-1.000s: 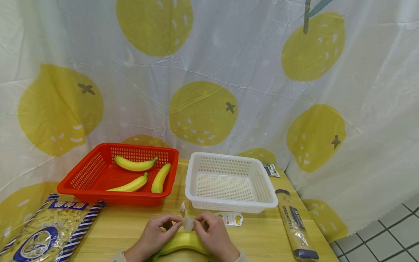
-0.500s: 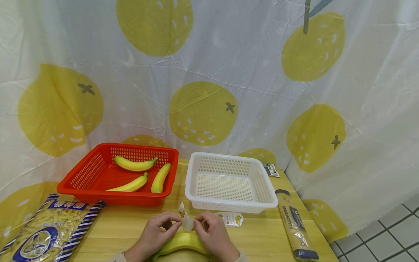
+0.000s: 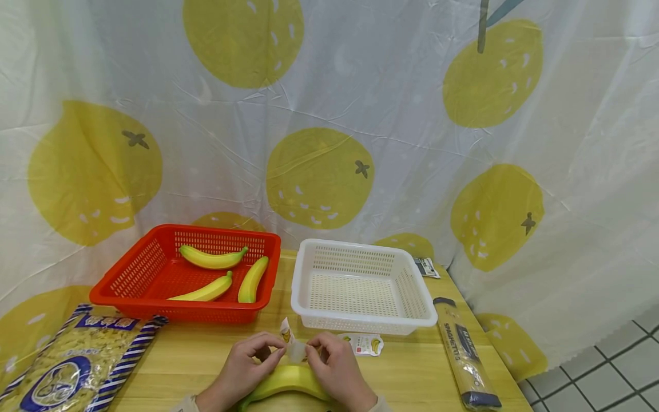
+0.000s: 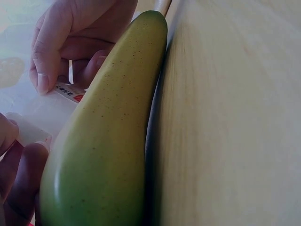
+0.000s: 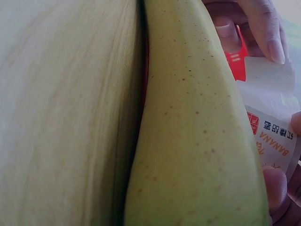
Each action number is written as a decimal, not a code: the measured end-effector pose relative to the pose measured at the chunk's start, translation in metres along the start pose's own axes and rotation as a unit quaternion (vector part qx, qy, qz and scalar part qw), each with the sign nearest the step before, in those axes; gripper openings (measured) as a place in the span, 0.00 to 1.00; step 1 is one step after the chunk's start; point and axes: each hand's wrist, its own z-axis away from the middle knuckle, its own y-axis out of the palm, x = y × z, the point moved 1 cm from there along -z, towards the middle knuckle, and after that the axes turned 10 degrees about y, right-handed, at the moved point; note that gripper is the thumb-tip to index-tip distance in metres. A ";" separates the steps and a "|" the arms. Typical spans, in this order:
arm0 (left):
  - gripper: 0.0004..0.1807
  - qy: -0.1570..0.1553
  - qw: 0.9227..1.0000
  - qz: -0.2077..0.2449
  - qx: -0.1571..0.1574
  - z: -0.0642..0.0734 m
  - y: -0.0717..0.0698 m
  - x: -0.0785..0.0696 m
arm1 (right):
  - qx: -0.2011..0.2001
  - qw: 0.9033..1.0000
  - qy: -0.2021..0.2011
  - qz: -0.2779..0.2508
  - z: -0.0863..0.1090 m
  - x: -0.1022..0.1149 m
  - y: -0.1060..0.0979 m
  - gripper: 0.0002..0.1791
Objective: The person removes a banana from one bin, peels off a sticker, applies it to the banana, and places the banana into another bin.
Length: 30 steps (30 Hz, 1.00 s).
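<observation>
In the head view, a yellow banana [image 3: 288, 380] lies crosswise on the wooden table at the near edge, its ends partly behind the hands. Just beyond it, my left hand [image 3: 252, 360] and right hand [image 3: 334, 366] pinch a small label sticker [image 3: 296, 351] from its two sides. Its whitish, translucent face is toward me, with a printed tip standing up beside the left fingertips. From the right wrist, the label's printed face [image 5: 275, 136] reads BANANA, held between the right thumb and fingers; the left fingertips grip a blank white flap [image 5: 270, 75].
A red basket [image 3: 185, 312] with three bananas [image 3: 213, 259] stands at back left, beside a white basket [image 3: 368, 324]. Another banana label [image 3: 365, 344] lies before the white one. A pasta bag [image 3: 77, 366] is at left, a spaghetti pack [image 3: 465, 355] at right by the table edge.
The printed tip of the label has risen and turned slightly, showing more of its print beside the left fingertips. Both hands have stayed almost in place, and the banana has not moved.
</observation>
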 end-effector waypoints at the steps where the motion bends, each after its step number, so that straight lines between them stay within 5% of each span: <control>1: 0.12 0.002 1.000 0.001 -0.001 0.000 0.000 0.000 | -0.001 1.000 0.000 0.000 0.000 0.000 0.000 0.06; 8: 0.12 0.016 1.000 0.004 -0.003 -0.001 0.000 -0.001 | 0.000 1.000 0.002 0.002 0.000 0.000 0.000 0.06; 30: 0.11 -0.011 1.000 -0.004 -0.003 -0.002 -0.001 -0.003 | -0.014 1.000 0.001 0.010 -0.001 0.000 0.000 0.07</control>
